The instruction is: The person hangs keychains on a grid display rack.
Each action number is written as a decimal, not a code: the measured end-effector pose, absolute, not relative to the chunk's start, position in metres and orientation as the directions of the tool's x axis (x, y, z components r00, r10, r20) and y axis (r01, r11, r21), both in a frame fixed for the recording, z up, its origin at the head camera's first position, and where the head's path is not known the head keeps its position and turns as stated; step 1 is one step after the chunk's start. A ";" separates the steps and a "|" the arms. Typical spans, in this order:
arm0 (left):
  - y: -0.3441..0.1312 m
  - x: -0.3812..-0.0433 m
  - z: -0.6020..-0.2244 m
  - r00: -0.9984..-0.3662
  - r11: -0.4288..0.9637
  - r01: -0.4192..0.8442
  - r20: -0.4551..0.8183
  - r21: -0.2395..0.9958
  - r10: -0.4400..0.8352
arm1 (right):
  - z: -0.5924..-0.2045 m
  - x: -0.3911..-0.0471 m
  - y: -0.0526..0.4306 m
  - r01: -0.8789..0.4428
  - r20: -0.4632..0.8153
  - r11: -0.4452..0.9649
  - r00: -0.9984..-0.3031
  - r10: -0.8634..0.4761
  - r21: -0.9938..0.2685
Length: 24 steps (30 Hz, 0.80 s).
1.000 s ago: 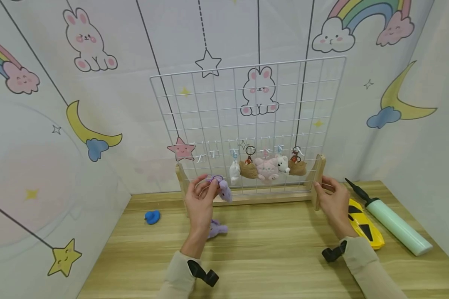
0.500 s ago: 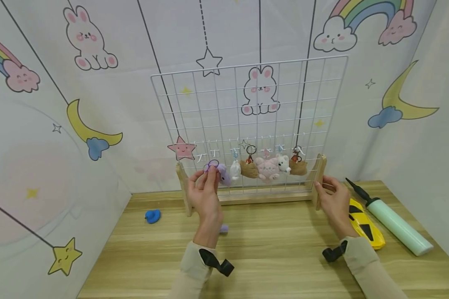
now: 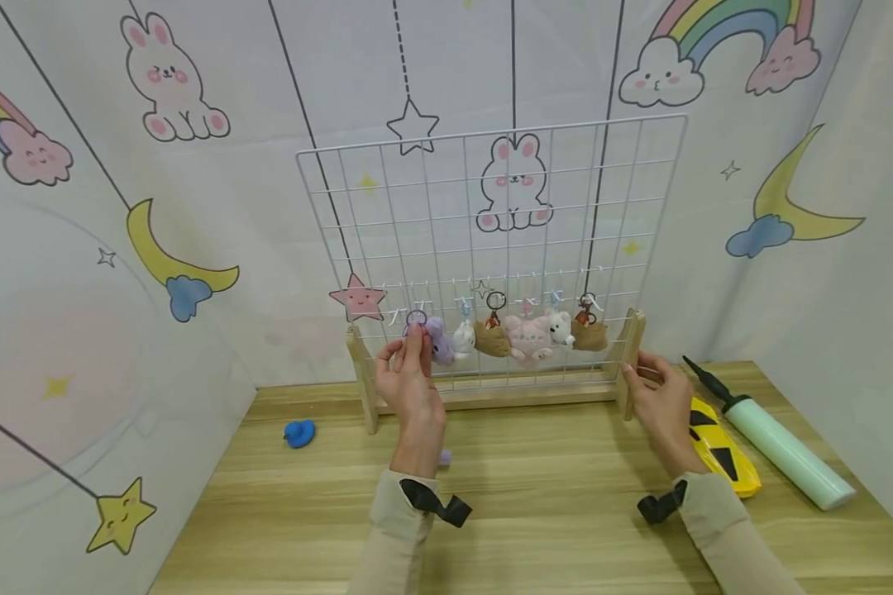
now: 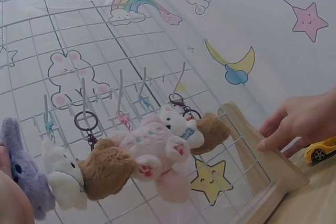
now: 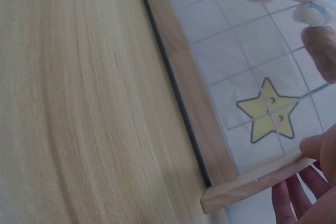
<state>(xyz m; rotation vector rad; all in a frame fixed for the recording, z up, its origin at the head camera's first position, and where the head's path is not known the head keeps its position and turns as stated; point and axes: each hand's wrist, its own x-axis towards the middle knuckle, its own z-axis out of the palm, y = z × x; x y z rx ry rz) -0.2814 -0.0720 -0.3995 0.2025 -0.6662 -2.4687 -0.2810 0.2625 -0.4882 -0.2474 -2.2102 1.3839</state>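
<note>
My left hand [image 3: 411,388] pinches a purple plush keychain [image 3: 439,340] by its ring, up at the row of white hooks on a white wire grid rack [image 3: 491,157]. In the left wrist view the purple plush [image 4: 29,171] is at the left edge, beside a hanging white plush [image 4: 63,174]. My right hand [image 3: 658,397] grips the rack's right wooden upright [image 3: 631,364], thumb on the near side. To the right of the purple plush hang brown plushes [image 3: 493,337], a pink one [image 3: 530,335] and a white bear [image 3: 561,329]. A second purple plush [image 3: 445,457] lies on the table, mostly hidden by my left wrist.
A blue toy duck [image 3: 299,433] sits on the table at the left. Right of my right hand lie a yellow toy car [image 3: 725,450] and a mint-green hand pump [image 3: 789,450]. A bare hook [image 3: 397,316] sticks out at the rack's left. Patterned cloth surrounds the table.
My left hand has raised the purple plush keychain from below the hooks up to them, shifting slightly right. My right hand has stayed on the upright.
</note>
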 end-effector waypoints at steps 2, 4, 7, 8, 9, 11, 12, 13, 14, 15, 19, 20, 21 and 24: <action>-0.074 -0.284 -0.401 -0.825 -0.710 0.487 0.003 0.509 -0.564 | -0.489 -0.281 0.263 -0.114 0.329 0.464 -0.848 0.415 -0.879; -0.075 -0.286 -0.402 -0.829 -0.713 0.485 0.007 0.507 -0.559 | -0.490 -0.282 0.263 -0.119 0.335 0.464 -0.846 0.416 -0.878; -0.077 -0.289 -0.402 -0.834 -0.712 0.481 0.018 0.511 -0.551 | -0.491 -0.283 0.263 -0.130 0.346 0.466 -0.842 0.415 -0.875; -0.078 -0.289 -0.402 -0.836 -0.712 0.479 0.020 0.513 -0.548 | -0.491 -0.283 0.263 -0.133 0.348 0.466 -0.841 0.415 -0.875; -0.078 -0.290 -0.402 -0.838 -0.712 0.476 0.021 0.516 -0.545 | -0.491 -0.283 0.263 -0.134 0.350 0.467 -0.840 0.414 -0.874; -0.079 -0.291 -0.401 -0.845 -0.711 0.465 0.026 0.528 -0.534 | -0.491 -0.283 0.263 -0.137 0.353 0.467 -0.839 0.414 -0.874; -0.079 -0.291 -0.401 -0.850 -0.712 0.459 0.028 0.531 -0.526 | -0.491 -0.283 0.263 -0.138 0.353 0.466 -0.839 0.413 -0.874; -0.080 -0.292 -0.402 -0.855 -0.712 0.452 0.032 0.537 -0.518 | -0.491 -0.283 0.262 -0.139 0.353 0.465 -0.839 0.414 -0.874; -0.080 -0.292 -0.402 -0.861 -0.713 0.444 0.038 0.542 -0.507 | -0.491 -0.283 0.262 -0.140 0.354 0.465 -0.839 0.413 -0.874; -0.080 -0.292 -0.403 -0.867 -0.714 0.437 0.046 0.547 -0.496 | -0.491 -0.283 0.262 -0.142 0.356 0.465 -0.839 0.413 -0.874; -0.081 -0.293 -0.405 -0.893 -0.718 0.409 0.083 0.563 -0.443 | -0.491 -0.283 0.262 -0.149 0.361 0.465 -0.838 0.410 -0.873; -0.081 -0.293 -0.406 -0.898 -0.721 0.402 0.091 0.564 -0.430 | -0.491 -0.283 0.262 -0.149 0.361 0.465 -0.838 0.409 -0.873; -0.081 -0.293 -0.406 -0.903 -0.723 0.396 0.099 0.566 -0.418 | -0.491 -0.283 0.263 -0.148 0.361 0.466 -0.838 0.409 -0.872; -0.082 -0.294 -0.409 -0.916 -0.726 0.375 0.110 0.577 -0.386 | -0.492 -0.283 0.263 -0.142 0.358 0.471 -0.839 0.410 -0.871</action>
